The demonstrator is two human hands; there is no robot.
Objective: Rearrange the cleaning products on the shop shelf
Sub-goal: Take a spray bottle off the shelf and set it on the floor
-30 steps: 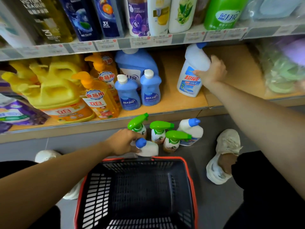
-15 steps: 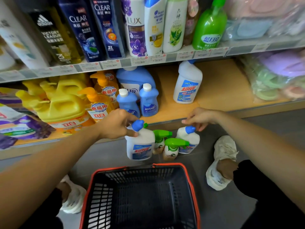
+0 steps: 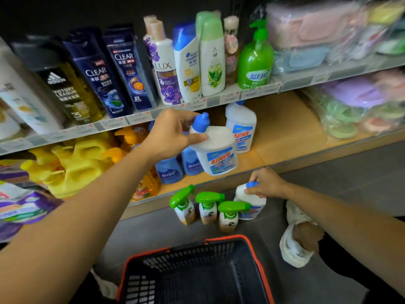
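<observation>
My left hand (image 3: 168,132) grips a white toilet cleaner bottle (image 3: 217,152) with a blue cap by its neck, lifted in front of the lower shelf (image 3: 285,132). A matching bottle (image 3: 241,126) stands upright on that shelf just behind it. My right hand (image 3: 265,183) holds the neck of a third white blue-capped bottle (image 3: 252,205) standing on the floor. Three green-trigger spray bottles (image 3: 208,207) stand on the floor beside it.
An empty black basket with a red rim (image 3: 256,255) sits on the floor below. Small blue bottles (image 3: 168,172) and yellow detergent jugs (image 3: 72,163) fill the shelf's left. Shampoo bottles (image 3: 122,71) line the upper shelf. Wrapped packs (image 3: 361,106) sit at right. My shoe (image 3: 293,251) rests on the floor.
My left hand has lifted its bottle from floor level up to the lower shelf. My right hand has closed on the neck of the bottle on the floor.
</observation>
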